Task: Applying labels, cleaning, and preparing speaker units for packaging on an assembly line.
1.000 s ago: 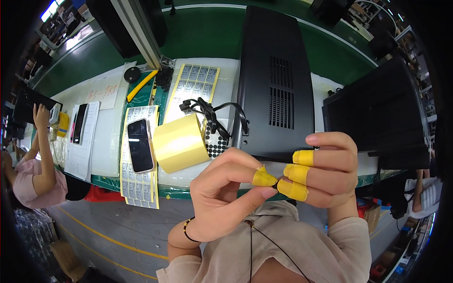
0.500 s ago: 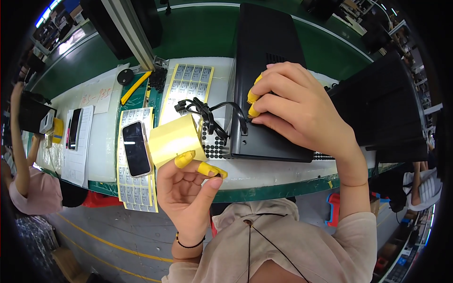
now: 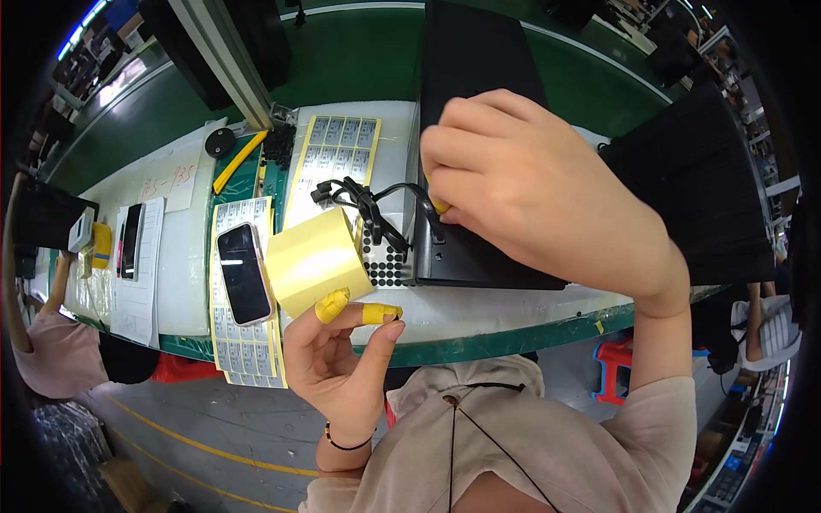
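Observation:
My left hand [image 3: 342,359] is raised in front of the table edge, yellow tape on two fingertips. Its thumb and index finger pinch a small black piece [image 3: 394,320], mostly covered by the fingertips. My right hand [image 3: 534,184] is curled over a black box-shaped case [image 3: 487,256], its fingertips down at the case's left part. What those fingers hold, if anything, is hidden behind the hand. Beside the case lies a bundled black cable [image 3: 366,205], its lead running up to the case. A sheet of black round pads [image 3: 386,272] sticks out partly under a curled yellow sheet [image 3: 312,256].
A phone [image 3: 245,274] rests on label sheets [image 3: 248,342] at the left, with another label sheet [image 3: 338,154] farther back. Beyond are a yellow tool [image 3: 239,162] and a metal post [image 3: 221,64]. A large black panel [image 3: 693,197] stands at the right. Another person sits far left.
My right hand has turned over the case, so its fingers are now mostly hidden, and its forearm has swung right. My left hand keeps its pinch, nearly unmoved.

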`<state>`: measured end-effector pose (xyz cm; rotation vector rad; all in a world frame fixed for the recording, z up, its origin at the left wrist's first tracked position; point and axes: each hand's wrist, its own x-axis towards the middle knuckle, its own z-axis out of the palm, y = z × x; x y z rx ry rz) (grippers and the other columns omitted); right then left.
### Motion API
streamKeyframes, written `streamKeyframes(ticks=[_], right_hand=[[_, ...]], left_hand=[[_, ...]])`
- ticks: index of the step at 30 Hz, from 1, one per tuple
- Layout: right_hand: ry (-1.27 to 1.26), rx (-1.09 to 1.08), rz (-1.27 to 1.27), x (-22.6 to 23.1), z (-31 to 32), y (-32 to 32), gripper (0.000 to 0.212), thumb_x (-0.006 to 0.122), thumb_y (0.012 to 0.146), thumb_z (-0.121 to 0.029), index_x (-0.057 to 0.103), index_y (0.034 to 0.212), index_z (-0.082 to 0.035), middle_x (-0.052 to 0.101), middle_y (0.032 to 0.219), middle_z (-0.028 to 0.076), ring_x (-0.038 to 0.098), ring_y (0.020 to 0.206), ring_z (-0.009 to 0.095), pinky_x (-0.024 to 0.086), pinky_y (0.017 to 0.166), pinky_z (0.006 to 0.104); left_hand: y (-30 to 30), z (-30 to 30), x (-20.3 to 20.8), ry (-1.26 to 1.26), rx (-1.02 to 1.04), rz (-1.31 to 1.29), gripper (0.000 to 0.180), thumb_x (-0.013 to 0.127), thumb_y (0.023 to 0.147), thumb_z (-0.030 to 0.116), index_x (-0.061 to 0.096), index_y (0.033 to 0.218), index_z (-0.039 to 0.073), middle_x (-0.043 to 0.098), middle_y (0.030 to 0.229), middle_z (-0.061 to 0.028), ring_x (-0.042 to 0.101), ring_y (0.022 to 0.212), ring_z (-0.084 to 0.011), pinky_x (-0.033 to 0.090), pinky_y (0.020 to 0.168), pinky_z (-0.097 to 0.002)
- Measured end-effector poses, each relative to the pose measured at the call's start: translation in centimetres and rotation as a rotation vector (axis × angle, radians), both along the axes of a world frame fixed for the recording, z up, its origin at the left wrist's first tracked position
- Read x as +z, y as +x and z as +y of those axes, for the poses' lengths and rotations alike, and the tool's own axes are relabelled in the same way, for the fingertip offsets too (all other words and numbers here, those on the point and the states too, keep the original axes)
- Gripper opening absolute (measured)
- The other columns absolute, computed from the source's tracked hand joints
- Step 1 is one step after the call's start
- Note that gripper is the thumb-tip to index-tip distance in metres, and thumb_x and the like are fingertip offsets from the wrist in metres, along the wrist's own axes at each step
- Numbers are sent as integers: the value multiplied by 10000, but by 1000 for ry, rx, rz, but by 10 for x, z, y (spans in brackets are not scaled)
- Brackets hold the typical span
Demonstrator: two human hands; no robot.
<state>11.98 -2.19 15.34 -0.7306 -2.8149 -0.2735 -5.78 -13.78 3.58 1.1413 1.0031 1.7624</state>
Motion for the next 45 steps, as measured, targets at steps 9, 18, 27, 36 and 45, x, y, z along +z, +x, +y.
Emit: streamKeyframes(ticks=[9,18,27,36,45], right_hand=[[-566,-191,-493,36,44,-34,223,739,699,-211,612,791,-53,584,852,69,590,886,253,483,710,363],[-917,-257,-669,60,72,-44,517,738,763,-369,579,1127,-38,633,1008,160,590,979,307,445,787,365],[-635,-140,-51,-2,53,5,521,783,681,-264,567,1090,-25,597,1056,121,554,1004,278,446,860,340],[-561,33,551,-52,34,24,427,733,754,-212,558,1092,-17,611,1092,114,549,1098,275,236,1121,462],[-507,101,665,-63,39,31,391,670,793,-322,593,1045,-34,636,986,117,579,971,275,449,843,361]], left_hand=[[8,0,1,7,28,-43,525,714,705,-151,481,1153,-7,638,969,-173,660,888,-226,540,814,-341],[4,1,8,-50,-116,-321,520,660,726,-172,440,1167,-5,622,1009,-167,650,908,-214,537,833,-345],[9,12,4,108,-61,-56,552,697,707,-146,429,1169,-4,646,943,-141,647,853,-198,505,801,-304],[14,33,35,406,132,807,397,735,685,-145,589,1038,-39,678,883,-161,659,725,-227,507,712,-290],[22,43,49,322,119,896,468,730,695,-129,512,1101,-50,689,826,-121,641,720,-183,490,727,-254]])
